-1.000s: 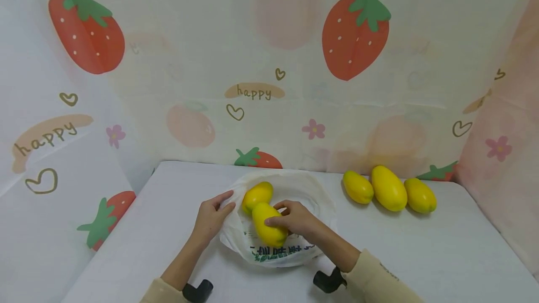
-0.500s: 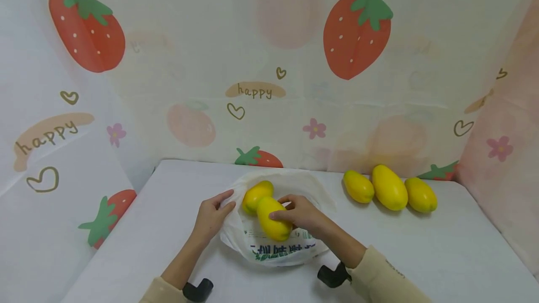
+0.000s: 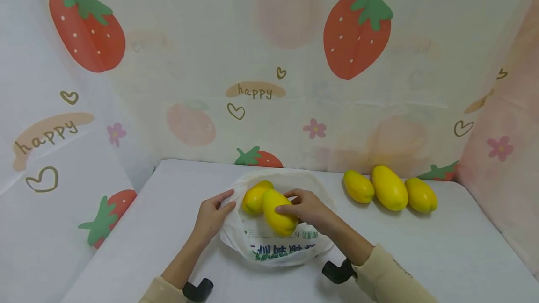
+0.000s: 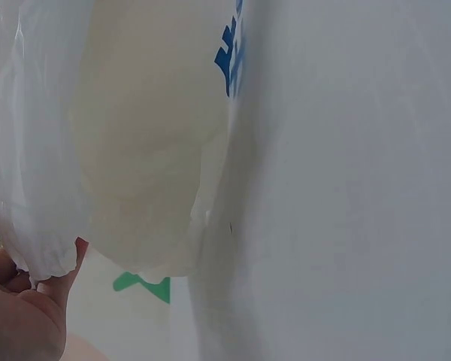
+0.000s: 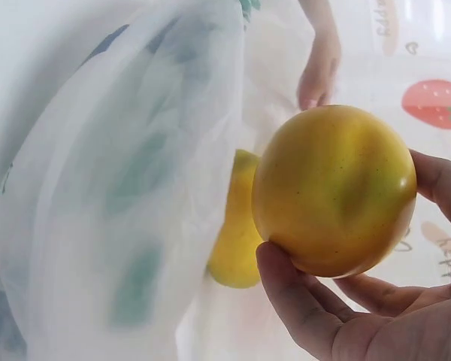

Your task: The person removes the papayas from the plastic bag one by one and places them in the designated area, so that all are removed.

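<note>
A white plastic bag [image 3: 286, 257] with blue and green print lies with its mouth spread on the table. My left hand [image 3: 212, 216] grips the bag's left edge; in the left wrist view the film runs between the thumb and fingers [image 4: 56, 289]. One yellow mango [image 3: 254, 198] rests inside the bag. Over the bag's mouth, my right hand [image 3: 304, 209] holds a second mango [image 3: 279, 216], thumb on the near side and fingers round the far side. The right wrist view shows that held mango [image 5: 334, 192] end-on, with the other mango [image 5: 237, 233] behind it.
Several more fruits stand off to the back right: a small mango [image 3: 358, 187], a larger mango [image 3: 389, 188] and another small mango [image 3: 421, 195]. The white table [image 3: 181, 181] ends at a strawberry-print curtain [image 3: 269, 60]. Black wrist mounts [image 3: 337, 272] hang below the sleeves.
My right hand has shifted up and to the right with its mango, which now uncovers more of the bag's print. The left hand and the mango lying in the bag stay put.
</note>
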`<state>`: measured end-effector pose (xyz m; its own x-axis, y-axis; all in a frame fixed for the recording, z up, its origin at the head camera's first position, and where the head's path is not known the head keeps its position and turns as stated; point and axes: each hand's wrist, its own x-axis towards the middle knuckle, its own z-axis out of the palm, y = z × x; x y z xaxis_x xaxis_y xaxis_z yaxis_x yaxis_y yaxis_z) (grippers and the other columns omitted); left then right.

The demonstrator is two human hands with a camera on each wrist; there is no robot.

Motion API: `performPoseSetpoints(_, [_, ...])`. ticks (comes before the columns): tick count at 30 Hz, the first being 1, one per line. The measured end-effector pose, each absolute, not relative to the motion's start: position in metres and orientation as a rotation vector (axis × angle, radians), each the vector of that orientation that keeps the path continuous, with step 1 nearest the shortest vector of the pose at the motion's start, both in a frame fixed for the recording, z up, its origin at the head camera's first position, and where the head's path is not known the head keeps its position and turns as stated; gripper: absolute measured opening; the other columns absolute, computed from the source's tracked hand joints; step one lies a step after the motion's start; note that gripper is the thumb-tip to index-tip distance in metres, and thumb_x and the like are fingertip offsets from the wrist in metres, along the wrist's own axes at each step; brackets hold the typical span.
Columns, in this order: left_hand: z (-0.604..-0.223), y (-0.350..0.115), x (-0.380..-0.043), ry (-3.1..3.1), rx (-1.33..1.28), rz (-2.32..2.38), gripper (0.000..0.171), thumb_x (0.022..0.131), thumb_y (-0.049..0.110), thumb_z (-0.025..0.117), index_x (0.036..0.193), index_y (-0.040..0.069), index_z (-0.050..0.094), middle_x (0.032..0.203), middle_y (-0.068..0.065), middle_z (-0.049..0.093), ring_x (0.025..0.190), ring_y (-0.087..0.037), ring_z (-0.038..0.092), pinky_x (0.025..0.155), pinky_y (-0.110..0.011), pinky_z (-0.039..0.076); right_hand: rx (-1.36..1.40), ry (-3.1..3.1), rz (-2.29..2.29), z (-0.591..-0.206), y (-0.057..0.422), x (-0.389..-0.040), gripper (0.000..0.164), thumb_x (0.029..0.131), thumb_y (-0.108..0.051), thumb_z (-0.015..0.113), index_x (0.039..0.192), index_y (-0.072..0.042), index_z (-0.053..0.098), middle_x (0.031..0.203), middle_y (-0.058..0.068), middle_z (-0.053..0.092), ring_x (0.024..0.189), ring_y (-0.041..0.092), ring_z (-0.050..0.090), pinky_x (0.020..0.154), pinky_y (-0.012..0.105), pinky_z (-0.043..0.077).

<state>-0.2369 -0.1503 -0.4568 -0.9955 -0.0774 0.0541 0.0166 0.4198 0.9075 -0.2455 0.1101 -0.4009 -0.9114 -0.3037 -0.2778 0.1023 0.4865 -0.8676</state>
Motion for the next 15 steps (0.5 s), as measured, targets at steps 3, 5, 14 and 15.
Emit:
performPoseSetpoints(3, [-0.457, -0.150, -0.237, -2.574, 0.062, -1.645, 0.041, 0.095, 0.016, 0.060, 0.135, 0.005, 0.057, 0.144, -0.016, 0.052, 0.139, -0.033, 0.043, 0.110, -0.041, 0.040, -0.175, 2.341, -1.408, -0.400, 0.113, -0.247, 0.058, 0.082, -0.037, 0.075, 0.128, -0.007, 0.056, 0.117, 0.016, 0.062, 0.084, 0.022, 0.063, 0.084, 0.036, 0.060])
performPoseSetpoints(5, [-0.457, -0.150, -0.238, -2.575, 0.068, -1.640, 0.041, 0.095, 0.017, 0.060, 0.135, 0.005, 0.057, 0.144, -0.016, 0.052, 0.139, -0.033, 0.044, 0.110, -0.041, 0.040, -0.171, 2.346, -1.410, -0.398, 0.115, -0.247, 0.059, 0.082, -0.037, 0.075, 0.128, -0.007, 0.056, 0.117, 0.016, 0.062, 0.085, 0.023, 0.063, 0.084, 0.036, 0.060])
performPoseSetpoints(14, [-0.457, -0.149, -0.238, -2.579, 0.086, -1.637, 0.041, 0.095, 0.016, 0.060, 0.135, 0.006, 0.057, 0.145, -0.016, 0.052, 0.140, -0.033, 0.043, 0.110, -0.041, 0.039, -0.134, 2.363, -1.409, -0.396, 0.122, -0.250, 0.060, 0.080, -0.039, 0.076, 0.129, -0.010, 0.056, 0.119, 0.014, 0.061, 0.087, 0.022, 0.063, 0.087, 0.037, 0.059])
performPoseSetpoints(15, [-0.457, -0.149, -0.238, -2.581, 0.087, -1.634, 0.041, 0.095, 0.017, 0.060, 0.135, 0.006, 0.057, 0.145, -0.016, 0.052, 0.140, -0.033, 0.043, 0.111, -0.041, 0.039, -0.136, 2.368, -1.403, -0.396, 0.124, -0.250, 0.061, 0.080, -0.039, 0.076, 0.129, -0.010, 0.055, 0.119, 0.014, 0.061, 0.087, 0.022, 0.063, 0.087, 0.037, 0.059])
